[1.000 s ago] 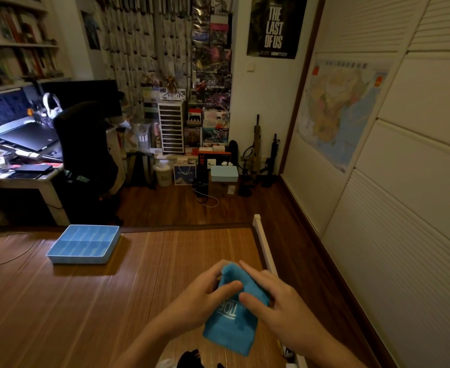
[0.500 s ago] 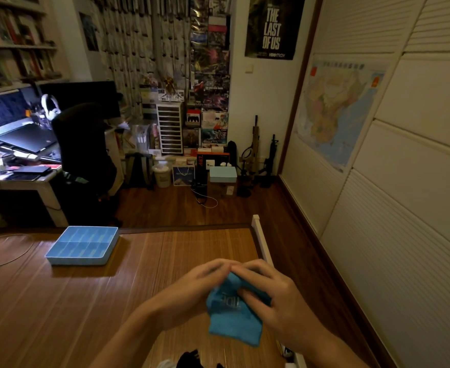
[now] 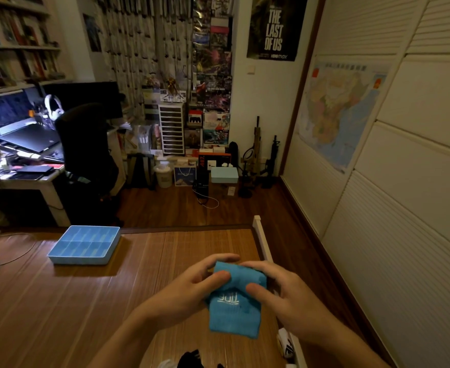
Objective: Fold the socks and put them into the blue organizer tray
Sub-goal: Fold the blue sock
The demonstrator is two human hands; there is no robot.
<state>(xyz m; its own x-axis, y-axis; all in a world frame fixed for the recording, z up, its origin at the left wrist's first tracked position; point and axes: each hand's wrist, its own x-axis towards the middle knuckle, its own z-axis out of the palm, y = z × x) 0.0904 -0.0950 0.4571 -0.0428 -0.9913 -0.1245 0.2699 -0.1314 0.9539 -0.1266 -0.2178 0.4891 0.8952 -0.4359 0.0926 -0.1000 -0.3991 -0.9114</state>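
Head: sock point(image 3: 235, 313), perhaps folded, between hands point(image 3: 189, 288) point(image 3: 291, 302)

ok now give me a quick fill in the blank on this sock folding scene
1. The left hand and right hand together grip a folded sock coloured ____.
2. The organizer tray lies to the ____ of both hands.
3. The tray's compartments look ____.
Missing words: blue; left; empty.
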